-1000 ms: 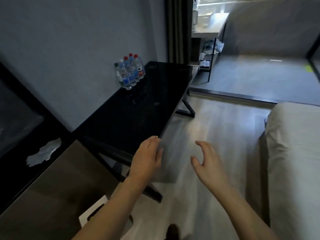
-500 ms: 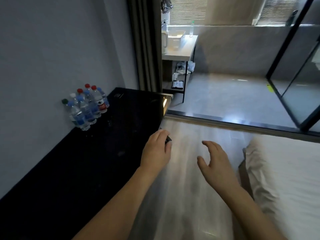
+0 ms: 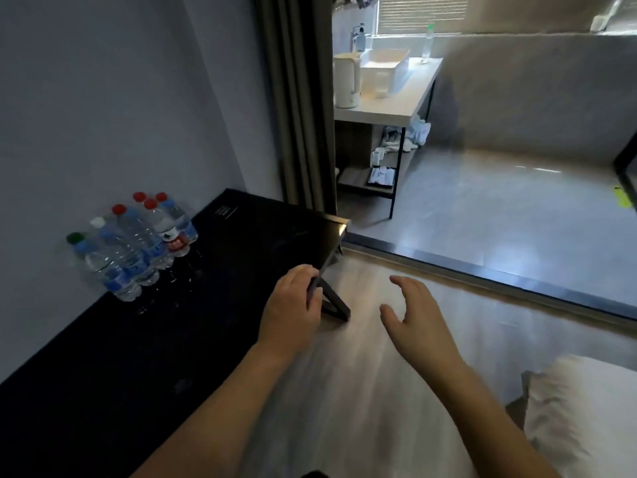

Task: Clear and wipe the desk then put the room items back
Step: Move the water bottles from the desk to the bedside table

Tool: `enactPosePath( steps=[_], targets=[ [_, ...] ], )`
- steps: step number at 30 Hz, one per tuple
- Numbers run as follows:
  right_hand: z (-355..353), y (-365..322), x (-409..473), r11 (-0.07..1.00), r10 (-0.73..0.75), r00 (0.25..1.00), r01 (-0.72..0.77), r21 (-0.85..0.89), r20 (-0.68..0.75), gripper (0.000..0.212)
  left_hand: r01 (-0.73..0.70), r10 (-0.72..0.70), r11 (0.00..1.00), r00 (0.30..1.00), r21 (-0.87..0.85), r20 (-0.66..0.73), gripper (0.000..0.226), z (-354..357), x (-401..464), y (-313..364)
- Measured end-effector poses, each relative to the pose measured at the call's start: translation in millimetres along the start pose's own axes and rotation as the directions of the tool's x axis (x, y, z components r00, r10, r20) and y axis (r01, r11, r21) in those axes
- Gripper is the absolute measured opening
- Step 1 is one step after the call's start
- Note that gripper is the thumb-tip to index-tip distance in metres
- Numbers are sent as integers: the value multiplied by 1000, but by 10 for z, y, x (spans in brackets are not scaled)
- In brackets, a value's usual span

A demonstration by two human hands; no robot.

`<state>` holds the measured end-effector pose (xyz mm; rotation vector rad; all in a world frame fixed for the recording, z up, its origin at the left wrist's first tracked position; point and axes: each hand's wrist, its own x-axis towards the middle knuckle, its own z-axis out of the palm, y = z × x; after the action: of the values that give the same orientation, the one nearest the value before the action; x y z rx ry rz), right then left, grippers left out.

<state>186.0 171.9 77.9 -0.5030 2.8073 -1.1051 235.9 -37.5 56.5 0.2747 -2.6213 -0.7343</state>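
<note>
My left hand (image 3: pixel 293 301) grips the glossy black desk (image 3: pixel 213 270) edge mid-frame; right hand (image 3: pixel 413 315) open, empty. Clear step: clear plastic water bottles (image 3: pixel 138 246) left; next, grab them.

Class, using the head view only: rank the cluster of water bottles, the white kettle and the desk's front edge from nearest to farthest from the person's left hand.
1. Desk's front edge: the left hand lies right at it.
2. Water bottles: on the desk, by the wall, to the hand's left.
3. White kettle: on the far counter, beyond the curtain.
</note>
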Motion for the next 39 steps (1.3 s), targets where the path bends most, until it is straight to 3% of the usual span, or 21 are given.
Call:
enactPosePath(
  steps=[5,9,17,21,25,28,33,36,39],
  targets=[
    [273,-90,774,994,-104,985,98,48,138,48,123,-123,992,992,16,-7,31,156,464,-278],
    [419,-48,1373,992,-123,966,128,-9,229,52,178,-178,984,984,-3,-26,30,382,1054,-549],
    [317,-178,2716,975,-193,954,213,-65,228,52,238,-245,968,966,-77,-86,30,658,2199,-798],
    [694,-386,3214,947,-274,880,317,-49,388,53,342,-344,939,932,-45,-115,31,622,2299,-1203],
    [1238,-839,3666,880,-398,712,475,20,579,53,566,-547,824,789,-15,-280,31,304,2186,-1656],
    [1573,-1300,3917,788,-536,515,589,177,669,51,678,-615,735,651,-24,-446,29,-71,2010,-1847],
    [2148,-2161,4081,665,-662,292,654,361,691,50,817,-682,550,319,-173,-658,28,-550,1641,-1963],
    [2427,-2631,4002,575,-714,138,675,462,686,48,861,-689,469,219,-195,-690,29,-731,1416,-2056],
    [2777,-3066,3962,473,-756,37,720,507,653,48,882,-701,393,104,-260,-706,31,-942,1342,-2377]
  ],
)
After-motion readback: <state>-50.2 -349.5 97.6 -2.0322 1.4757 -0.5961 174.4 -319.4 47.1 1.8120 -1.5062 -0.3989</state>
